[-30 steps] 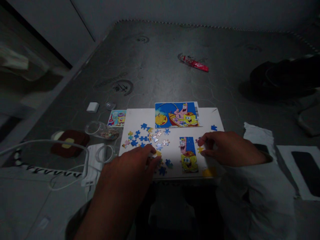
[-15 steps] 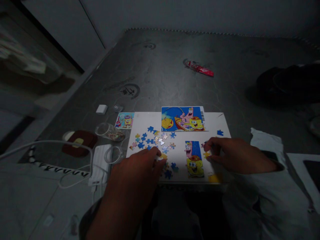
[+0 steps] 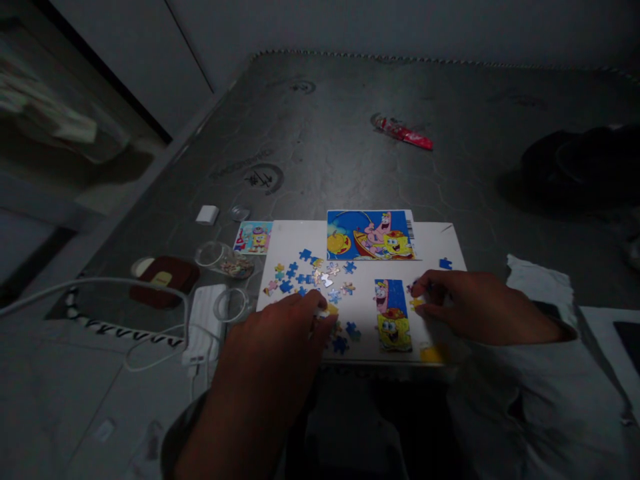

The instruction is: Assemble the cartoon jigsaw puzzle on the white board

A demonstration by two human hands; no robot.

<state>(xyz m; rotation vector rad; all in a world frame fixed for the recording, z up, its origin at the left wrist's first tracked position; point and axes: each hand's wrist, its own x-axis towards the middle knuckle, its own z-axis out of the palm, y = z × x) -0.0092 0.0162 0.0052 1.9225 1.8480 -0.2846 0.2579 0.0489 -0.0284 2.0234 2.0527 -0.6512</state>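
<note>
Left hand: the left hand (image 3: 280,337) lies palm down with its fingers bent, the tips on a pale yellow puzzle piece (image 3: 329,310). Whether it pinches the piece or only presses on it cannot be told.
Right hand: the right hand (image 3: 473,307) has thumb and forefinger nearly closed on a small yellow puzzle piece (image 3: 417,302).
Joined part: the upright strip of joined cartoon puzzle pieces (image 3: 393,315) lies just left of the right fingertips, and the yellow piece is beside its edge but apart from it.
Loose stock: scattered blue and pale puzzle pieces (image 3: 310,275) lie beyond the left fingertips, with a few more to the right of them.
Guide: the printed blue cartoon picture card (image 3: 370,235) lies beyond both hands at the far edge of the flat white board (image 3: 295,233).
Change: over the last second only the view has drifted. Both hands keep their places over the board and no piece has shifted.
Meaning: neither held piece looks fitted yet, and the strip has gained nothing.
Outlier: a single blue puzzle piece (image 3: 445,263) lies just beyond the right hand.
</note>
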